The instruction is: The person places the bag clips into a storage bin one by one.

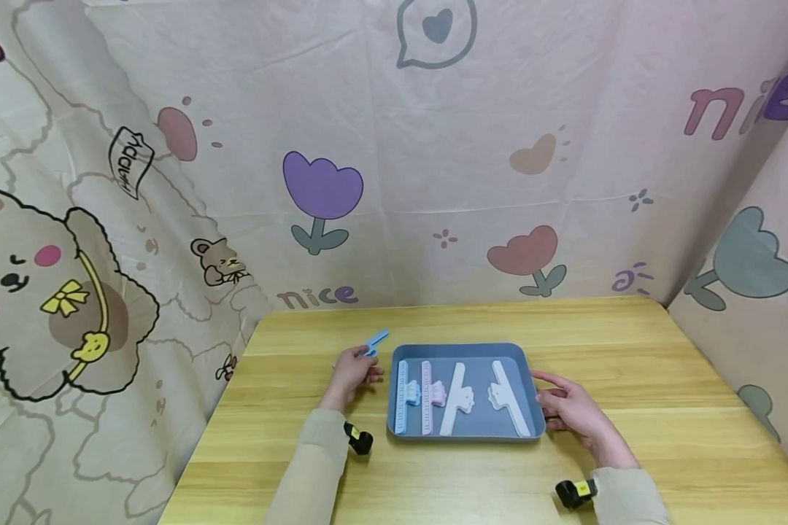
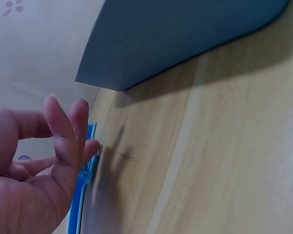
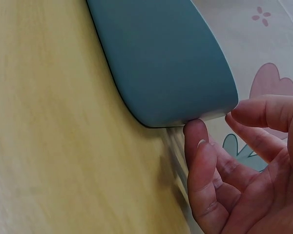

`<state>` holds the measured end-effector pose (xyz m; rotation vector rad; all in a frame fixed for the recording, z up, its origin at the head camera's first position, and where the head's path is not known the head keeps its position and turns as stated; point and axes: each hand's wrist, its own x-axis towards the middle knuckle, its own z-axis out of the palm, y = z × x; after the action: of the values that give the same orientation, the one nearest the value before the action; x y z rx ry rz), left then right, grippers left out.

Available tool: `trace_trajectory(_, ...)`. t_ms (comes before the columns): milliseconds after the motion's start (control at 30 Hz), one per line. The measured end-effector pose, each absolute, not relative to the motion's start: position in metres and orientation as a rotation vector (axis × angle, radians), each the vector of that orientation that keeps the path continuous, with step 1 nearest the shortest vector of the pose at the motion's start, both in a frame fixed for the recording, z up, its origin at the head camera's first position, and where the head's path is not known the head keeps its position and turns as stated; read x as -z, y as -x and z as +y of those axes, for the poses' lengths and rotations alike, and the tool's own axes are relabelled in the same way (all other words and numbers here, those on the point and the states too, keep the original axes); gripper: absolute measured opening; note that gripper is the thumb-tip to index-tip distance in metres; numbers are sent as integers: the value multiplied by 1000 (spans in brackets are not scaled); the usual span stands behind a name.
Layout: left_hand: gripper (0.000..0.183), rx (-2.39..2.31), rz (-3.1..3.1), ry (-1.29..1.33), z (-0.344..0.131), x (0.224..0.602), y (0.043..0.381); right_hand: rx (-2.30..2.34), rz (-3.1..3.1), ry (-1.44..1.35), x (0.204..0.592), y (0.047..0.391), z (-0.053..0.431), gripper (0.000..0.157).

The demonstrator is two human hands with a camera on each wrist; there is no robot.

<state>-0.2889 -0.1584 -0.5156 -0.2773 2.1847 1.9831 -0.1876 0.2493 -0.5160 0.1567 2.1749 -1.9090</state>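
Observation:
A grey-blue tray (image 1: 482, 424) rests on the table with several long bag clips in it. From left to right lie a blue clip (image 1: 402, 408), a pink clip (image 1: 426, 408), a white clip (image 1: 453, 401) and another white clip (image 1: 512, 401) slanting the other way. Left of the tray, my left hand (image 1: 353, 372) is over a loose blue bag clip (image 1: 379, 337), its fingers loosely bent. The left wrist view has that clip (image 2: 75, 209) on the table behind the fingers. My right hand (image 1: 571, 408) touches the tray's right wall from outside, fingertips at the wall (image 3: 171, 73) and rim.
The wooden table (image 1: 630, 364) runs out to both sides of the tray. A printed curtain (image 1: 394, 240) closes off the back and the sides. Black wrist cameras sit at the left cuff (image 1: 359, 440) and the right cuff (image 1: 574, 494).

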Motion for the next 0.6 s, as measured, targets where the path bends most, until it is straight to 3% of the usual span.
trace_trajectory(600,26,-2092,2356,536,-175,519,285,1917,2163,-145,518,189,250,57)
